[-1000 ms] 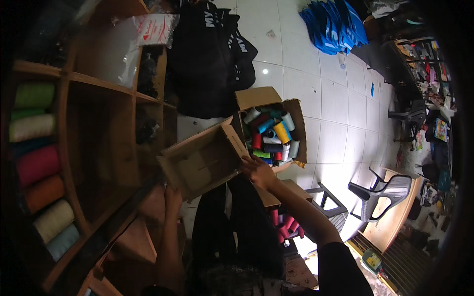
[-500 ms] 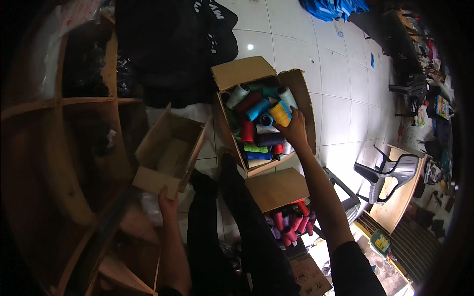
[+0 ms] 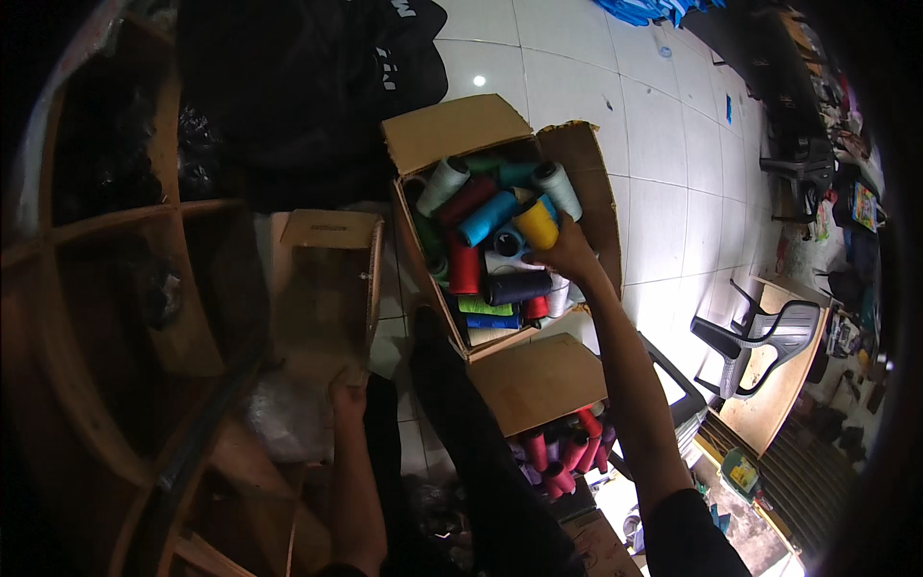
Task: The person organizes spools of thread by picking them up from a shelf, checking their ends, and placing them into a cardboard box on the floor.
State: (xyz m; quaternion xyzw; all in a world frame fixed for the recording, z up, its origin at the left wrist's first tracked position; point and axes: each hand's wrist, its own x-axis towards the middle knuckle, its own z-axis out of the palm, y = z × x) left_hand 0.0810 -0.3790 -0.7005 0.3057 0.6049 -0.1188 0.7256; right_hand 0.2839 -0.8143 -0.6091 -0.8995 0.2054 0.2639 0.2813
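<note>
Spool (image 3: 536, 227), yellow: atop loose spools (image 3: 490, 219) in large carton (image 3: 457, 123) | Right grip (image 3: 569, 254): curled round its end, firmness unclear | Left grip (image 3: 348, 394): closed on near edge of small box (image 3: 325, 313) | Risk: one-handed hold could let box tip; loose spools may roll if disturbed.

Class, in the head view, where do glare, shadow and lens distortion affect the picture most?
Head view: glare whitens the tiled floor beside the dark chair; head view: the wooden shelving on the left sinks into shadow, its edges bowing, with the picture's corners black; head view: the left hand is dimmer than the right hand.
</note>
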